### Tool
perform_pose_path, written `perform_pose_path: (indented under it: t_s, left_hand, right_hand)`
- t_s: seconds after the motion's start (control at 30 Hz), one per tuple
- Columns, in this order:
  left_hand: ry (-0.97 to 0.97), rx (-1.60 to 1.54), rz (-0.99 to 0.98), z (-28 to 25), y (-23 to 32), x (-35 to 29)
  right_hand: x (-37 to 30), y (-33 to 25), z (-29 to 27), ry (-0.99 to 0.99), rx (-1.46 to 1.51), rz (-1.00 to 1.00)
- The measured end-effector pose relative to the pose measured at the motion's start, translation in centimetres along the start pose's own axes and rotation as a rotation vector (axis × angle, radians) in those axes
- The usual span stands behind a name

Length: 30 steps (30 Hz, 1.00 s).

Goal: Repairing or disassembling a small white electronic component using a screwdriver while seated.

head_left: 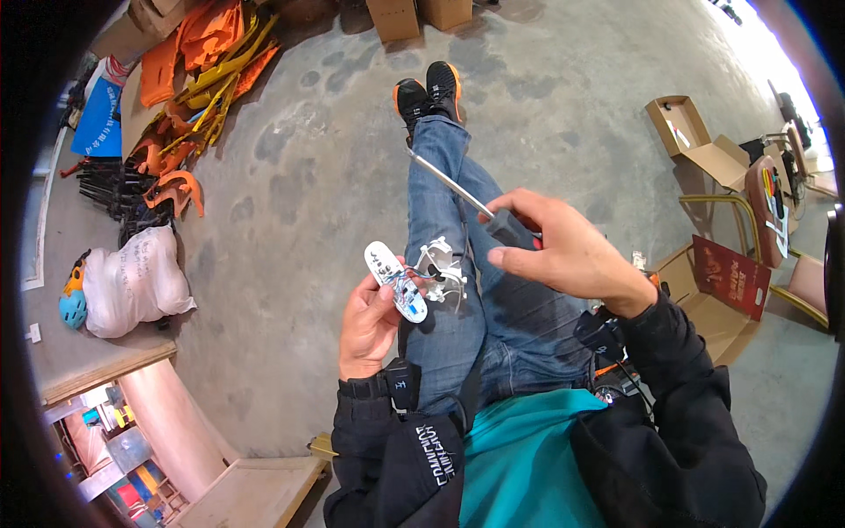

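Observation:
My left hand [363, 330] is closed on a long white oval board [396, 280] with small electronic parts and wires on it, held above my left thigh. From the board, thin wires run to a white plastic frame [444, 275] with a dark centre, just to its right over my legs. My right hand [572, 251] grips a screwdriver [452, 185] by its dark handle. The bare metal shaft points away and to the left, its tip apart from the board. Part of the handle is hidden by my fingers.
My outstretched legs [493, 255] lie under the work. Orange and yellow parts [216, 79], black pieces and a white plastic sack [136, 282] are at the left. An open cardboard box [717, 158], a brown chair [762, 211] and a larger carton [731, 330] stand right.

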<state>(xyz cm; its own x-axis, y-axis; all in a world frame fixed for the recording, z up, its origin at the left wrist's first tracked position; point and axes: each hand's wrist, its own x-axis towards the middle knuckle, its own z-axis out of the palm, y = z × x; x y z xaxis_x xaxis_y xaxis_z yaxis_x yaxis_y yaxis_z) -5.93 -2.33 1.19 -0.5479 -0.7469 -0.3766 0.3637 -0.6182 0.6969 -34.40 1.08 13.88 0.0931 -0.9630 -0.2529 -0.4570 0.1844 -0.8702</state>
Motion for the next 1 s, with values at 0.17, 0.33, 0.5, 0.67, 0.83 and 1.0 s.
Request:
perform_pose_path:
  t_s: [0.17, 0.33, 0.5, 0.67, 0.83, 1.0]
  left_hand:
    - [-0.037, -0.039, 0.011, 1.0, -0.3, 0.2]
    - [-0.105, -0.097, -0.004, 1.3, -0.9, 0.6]
    - [-0.126, -0.125, -0.016, 1.6, -1.3, 0.9]
    - [-0.123, -0.074, -0.036, 1.5, -1.4, 0.9]
    - [-0.11, -0.026, -0.03, 1.5, -1.3, 0.8]
    - [-0.139, -0.004, -0.056, 1.7, -1.1, 0.7]
  right_hand:
    - [0.6, -0.1, 1.8, 0.135, 0.016, -0.038]
    - [1.5, 1.1, 2.8, 0.134, -0.045, -0.141]
    - [1.4, 2.3, 2.9, 0.124, 0.028, -0.061]
    - [1.4, 2.8, 2.8, 0.149, -0.046, -0.015]
    - [1.4, 3.8, 2.9, 0.186, -0.022, 0.018]
    - [1.7, 4.5, 3.0, 0.209, 0.027, 0.042]
